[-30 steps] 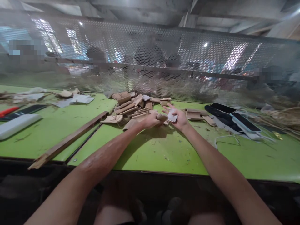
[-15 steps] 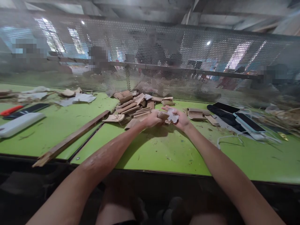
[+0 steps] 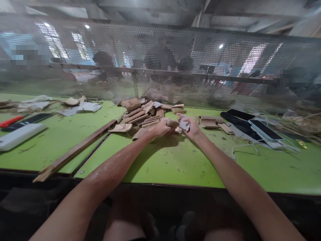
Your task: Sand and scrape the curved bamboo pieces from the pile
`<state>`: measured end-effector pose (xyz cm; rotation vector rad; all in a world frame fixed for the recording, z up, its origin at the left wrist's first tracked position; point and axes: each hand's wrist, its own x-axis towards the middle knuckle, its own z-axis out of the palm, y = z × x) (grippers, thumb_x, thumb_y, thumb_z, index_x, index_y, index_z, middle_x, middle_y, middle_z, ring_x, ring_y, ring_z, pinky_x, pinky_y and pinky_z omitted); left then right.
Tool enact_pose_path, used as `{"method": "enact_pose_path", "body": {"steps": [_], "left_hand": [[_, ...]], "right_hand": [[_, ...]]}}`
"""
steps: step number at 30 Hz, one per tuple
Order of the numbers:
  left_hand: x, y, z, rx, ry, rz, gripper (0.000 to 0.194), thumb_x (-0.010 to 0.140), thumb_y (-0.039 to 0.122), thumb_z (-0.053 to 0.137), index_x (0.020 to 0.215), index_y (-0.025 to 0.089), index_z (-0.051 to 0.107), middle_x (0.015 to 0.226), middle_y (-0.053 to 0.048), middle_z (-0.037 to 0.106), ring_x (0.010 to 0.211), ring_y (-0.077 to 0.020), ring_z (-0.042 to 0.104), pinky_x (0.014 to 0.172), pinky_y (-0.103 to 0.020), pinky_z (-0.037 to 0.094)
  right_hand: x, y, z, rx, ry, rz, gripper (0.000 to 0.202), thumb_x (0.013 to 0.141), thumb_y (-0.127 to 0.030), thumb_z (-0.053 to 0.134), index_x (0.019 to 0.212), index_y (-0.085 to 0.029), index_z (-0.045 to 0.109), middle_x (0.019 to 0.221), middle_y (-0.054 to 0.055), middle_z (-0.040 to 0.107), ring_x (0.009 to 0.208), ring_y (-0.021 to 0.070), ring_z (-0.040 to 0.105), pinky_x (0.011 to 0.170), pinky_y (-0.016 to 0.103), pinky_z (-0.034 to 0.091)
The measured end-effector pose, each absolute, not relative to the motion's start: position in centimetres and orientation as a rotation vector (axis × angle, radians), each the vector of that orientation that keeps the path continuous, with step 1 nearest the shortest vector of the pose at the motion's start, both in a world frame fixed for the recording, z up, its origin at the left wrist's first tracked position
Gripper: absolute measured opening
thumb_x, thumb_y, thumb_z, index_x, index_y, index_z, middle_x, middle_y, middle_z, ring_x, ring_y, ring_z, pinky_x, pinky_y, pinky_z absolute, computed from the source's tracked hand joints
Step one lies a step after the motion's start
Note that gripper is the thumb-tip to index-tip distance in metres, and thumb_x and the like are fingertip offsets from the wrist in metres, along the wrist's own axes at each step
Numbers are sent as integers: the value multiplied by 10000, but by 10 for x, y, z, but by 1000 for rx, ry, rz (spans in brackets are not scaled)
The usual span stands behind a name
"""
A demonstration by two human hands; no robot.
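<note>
Over the green table [image 3: 170,164], my left hand [image 3: 160,128] is closed around a curved brown piece [image 3: 172,123] that looks like split bamboo. Just to its right, my right hand [image 3: 194,129] grips a small grey-white sheet [image 3: 184,124], like paper or sandpaper, between thumb and fingers. The sheet is close to the end of the bamboo piece; whether they touch I cannot tell. Behind my left hand lies a heap of similar bamboo pieces [image 3: 135,116], some curved, some stacked.
A long wooden strip [image 3: 77,147] lies at the left, jutting over the front edge. Further left are a white case [image 3: 22,135] and a red-handled tool [image 3: 11,121]. Curved pieces [image 3: 209,122], phones [image 3: 267,130] and a white cable [image 3: 245,146] lie right. A perforated screen [image 3: 213,90] stands behind.
The sheet in my right hand has turned and now looks flatter and greyer. My right fingers have closed in on it. My left hand keeps its hold on the bamboo piece.
</note>
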<state>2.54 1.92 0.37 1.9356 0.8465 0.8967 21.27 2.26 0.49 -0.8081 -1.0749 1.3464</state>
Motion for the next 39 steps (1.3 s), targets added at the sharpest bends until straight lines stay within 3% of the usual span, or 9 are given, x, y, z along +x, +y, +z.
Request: {"method": "enact_pose_path", "body": {"steps": [6,12,19,25,39], "left_hand": [[24,21,4,2069,753,809,101,706,158,583,743,122,670,711,-47,648,656,-147,578,615,-255,463],[29,19,4,2143,792,815,103,731,232,584,737,140,630,713,-24,632,630,-133,546,603,-254,435],[33,21,0,2161,822,758,118,748,242,542,676,164,595,645,-5,611,580,-125,537,577,-249,417],[34,27,-7,2200,823,775,109,732,251,555,707,158,607,678,-21,629,609,-153,545,595,-272,417],[36,27,-5,2203,829,814,110,701,253,587,705,147,614,671,-14,622,629,-154,534,624,-270,409]], "right_hand": [[203,13,11,-801,-1114,1236,293,573,-263,687,849,-233,593,677,-50,548,619,122,498,557,244,392],[195,11,13,-821,-1263,1155,339,603,-283,590,942,-265,598,634,-58,396,555,136,306,492,272,282],[191,9,13,-904,-1349,1014,148,661,-266,561,809,-259,557,698,-10,495,646,175,445,566,317,371],[189,11,7,-1025,-1359,969,137,705,-310,554,832,-269,524,653,-32,375,599,170,363,533,314,301],[187,13,4,-1068,-1417,831,134,755,-340,554,736,-260,449,717,-12,450,723,188,441,670,326,393]]}}
